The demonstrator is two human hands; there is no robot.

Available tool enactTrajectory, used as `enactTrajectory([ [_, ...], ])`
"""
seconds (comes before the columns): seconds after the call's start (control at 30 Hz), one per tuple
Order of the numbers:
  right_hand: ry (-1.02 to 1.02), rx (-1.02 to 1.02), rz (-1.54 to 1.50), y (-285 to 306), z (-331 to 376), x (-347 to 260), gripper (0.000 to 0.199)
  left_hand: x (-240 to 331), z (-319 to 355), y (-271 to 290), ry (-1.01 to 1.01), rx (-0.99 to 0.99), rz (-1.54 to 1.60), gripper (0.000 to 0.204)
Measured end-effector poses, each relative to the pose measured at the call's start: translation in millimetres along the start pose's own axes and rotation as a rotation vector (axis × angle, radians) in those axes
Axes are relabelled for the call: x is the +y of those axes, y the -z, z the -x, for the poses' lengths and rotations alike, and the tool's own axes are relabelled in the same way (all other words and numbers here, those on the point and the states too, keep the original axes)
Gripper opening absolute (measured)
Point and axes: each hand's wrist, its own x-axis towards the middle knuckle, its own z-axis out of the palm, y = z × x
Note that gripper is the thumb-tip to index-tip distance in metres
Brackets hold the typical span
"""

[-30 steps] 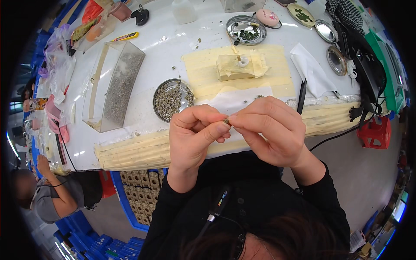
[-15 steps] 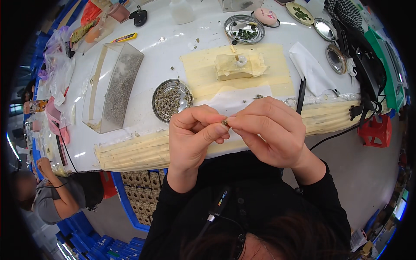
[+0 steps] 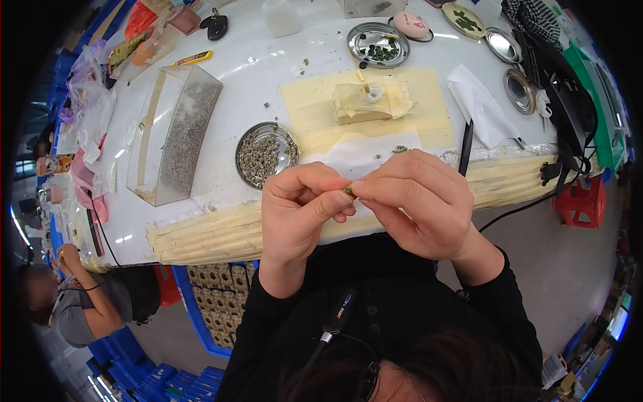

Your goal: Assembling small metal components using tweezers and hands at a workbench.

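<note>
My left hand (image 3: 300,208) and my right hand (image 3: 415,201) meet above the near table edge. Between their thumbs and forefingers they pinch one tiny dark, brownish part (image 3: 348,191). Both forearms wear black sleeves. Just beyond the hands lies a white sheet of paper (image 3: 365,155) on a yellow taped patch (image 3: 315,107). A round metal dish (image 3: 266,154) full of small grey parts stands left of the paper, close to my left hand.
A clear rectangular tray (image 3: 177,134) of grey parts lies to the left. On the yellow patch sits a taped block (image 3: 368,104); further back are a metal dish (image 3: 378,45) with green bits and metal lids (image 3: 521,88). Another person (image 3: 80,301) sits lower left.
The hands stay together at the same spot; the fingers shift slightly around the small part. The view has tilted a little.
</note>
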Motion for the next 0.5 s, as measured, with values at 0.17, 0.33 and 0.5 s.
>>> enactTrajectory([
  [0.17, 0.010, -0.004, 0.004, 0.2, -0.6, 0.4, 0.025, 0.6, -0.4, -0.5, 0.007, -0.002, 0.008, 0.011],
  [0.33, 0.017, -0.013, 0.005, 1.4, -1.3, 0.8, 0.025, 0.9, -0.8, -0.4, 0.018, -0.009, 0.023, 0.011],
  [0.5, 0.014, -0.011, 0.008, 1.3, -2.0, 0.5, 0.025, 0.5, -1.5, 0.3, 0.030, -0.016, 0.042, 0.011],
])
